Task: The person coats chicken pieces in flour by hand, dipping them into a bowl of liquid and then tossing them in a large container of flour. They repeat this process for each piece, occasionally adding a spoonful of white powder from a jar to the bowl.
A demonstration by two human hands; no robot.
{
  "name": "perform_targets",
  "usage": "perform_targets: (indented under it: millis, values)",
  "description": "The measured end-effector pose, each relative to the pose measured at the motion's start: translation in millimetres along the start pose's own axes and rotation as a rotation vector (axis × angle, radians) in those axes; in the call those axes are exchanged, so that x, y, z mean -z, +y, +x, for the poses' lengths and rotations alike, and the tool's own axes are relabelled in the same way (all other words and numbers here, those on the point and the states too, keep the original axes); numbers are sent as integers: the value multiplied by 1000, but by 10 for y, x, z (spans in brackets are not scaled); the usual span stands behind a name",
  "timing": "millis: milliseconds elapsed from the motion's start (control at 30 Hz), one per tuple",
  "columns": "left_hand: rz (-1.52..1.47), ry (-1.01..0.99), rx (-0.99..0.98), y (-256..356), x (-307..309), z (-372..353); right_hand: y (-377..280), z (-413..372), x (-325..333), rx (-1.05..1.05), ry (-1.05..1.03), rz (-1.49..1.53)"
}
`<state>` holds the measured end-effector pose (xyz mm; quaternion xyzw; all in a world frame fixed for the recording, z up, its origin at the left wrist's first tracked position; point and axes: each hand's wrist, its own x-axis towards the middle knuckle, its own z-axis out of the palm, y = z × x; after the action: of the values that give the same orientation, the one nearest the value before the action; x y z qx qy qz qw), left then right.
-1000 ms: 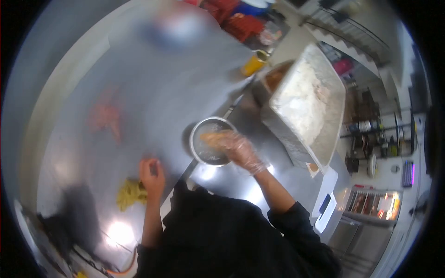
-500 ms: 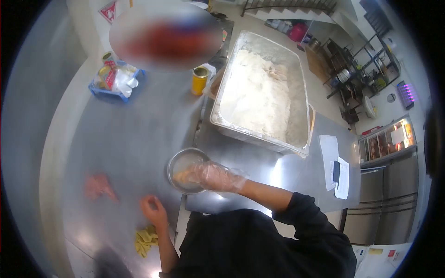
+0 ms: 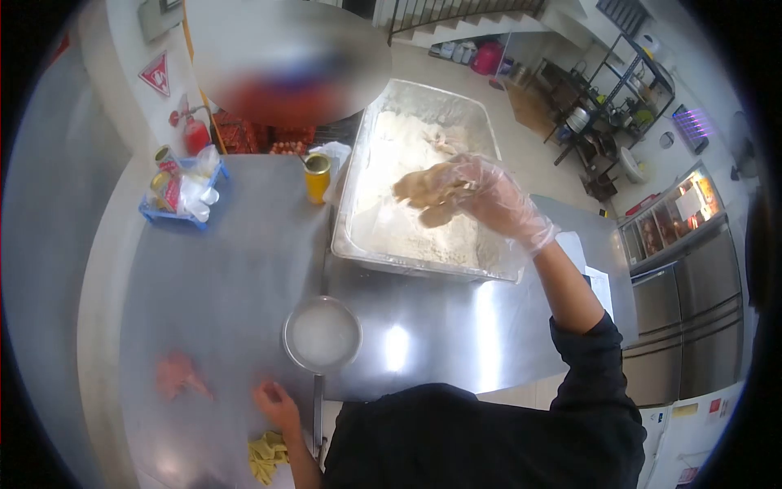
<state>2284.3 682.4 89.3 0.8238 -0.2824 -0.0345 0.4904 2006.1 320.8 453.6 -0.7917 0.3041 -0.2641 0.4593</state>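
Observation:
My right hand [image 3: 489, 200], in a clear plastic glove, is raised over a deep metal pan [image 3: 383, 259] of white flour [image 3: 395, 216]. It grips a wet, yellowish-brown piece of what looks like chicken [image 3: 432, 196]. Coated pieces [image 3: 444, 138] lie in the flour at the pan's far side. Nearer to me stands a round metal bowl [image 3: 323, 334] of cloudy liquid. My bare left hand [image 3: 277, 403] hovers or rests near the table's front edge, loosely curled with thumb and fingers apart, nothing seen in it. Close by is a yellow-green cloth [image 3: 267, 458].
A raw pink piece of meat [image 3: 181, 376] lies on the metal table [image 3: 228, 277] at left. Farther back are a blue basket [image 3: 175, 213] with cans and packets and a yellow can [image 3: 318, 178]. Papers [image 3: 599, 289] lie at right. Across the table is a blurred person [image 3: 285, 98].
My right hand has left the bowl and moved up and right over the flour pan, carrying the chicken piece. My left hand stays near the table edge. The view has shifted.

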Motion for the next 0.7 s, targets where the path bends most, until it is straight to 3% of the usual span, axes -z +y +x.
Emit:
perform_targets:
  millis: [33,133,167,267,333,400,500,567,633,700]
  values:
    - [10,-19,-10,5,2,5,24,16,83,-90,36,-3]
    - [49,-74,-8,-2,10,-9,507,102,302,74,23,-780]
    - [65,-81,14,-57,8,-26,688,197,419,151,24,-753]
    - [78,-86,37,-108,-28,-40,672,543,851,-186,192,-372]
    - [99,-72,38,-163,-66,-51,714,847,1152,-343,321,-559]
    - [144,-40,41,-248,-122,-90,1172,1151,1538,-312,278,-704]
    - [205,-59,41,-132,-122,-76,2431,1738,2060,-328,195,-1010]
    - [212,-2,-6,-303,-173,-115,3052,2010,2100,-344,89,-1236]
    - [227,16,-14,-289,-233,-89,3262,2199,1900,-342,-63,-1454]
    - [253,-5,18,-160,-184,-89,3106,2151,1719,-370,-133,-1453]
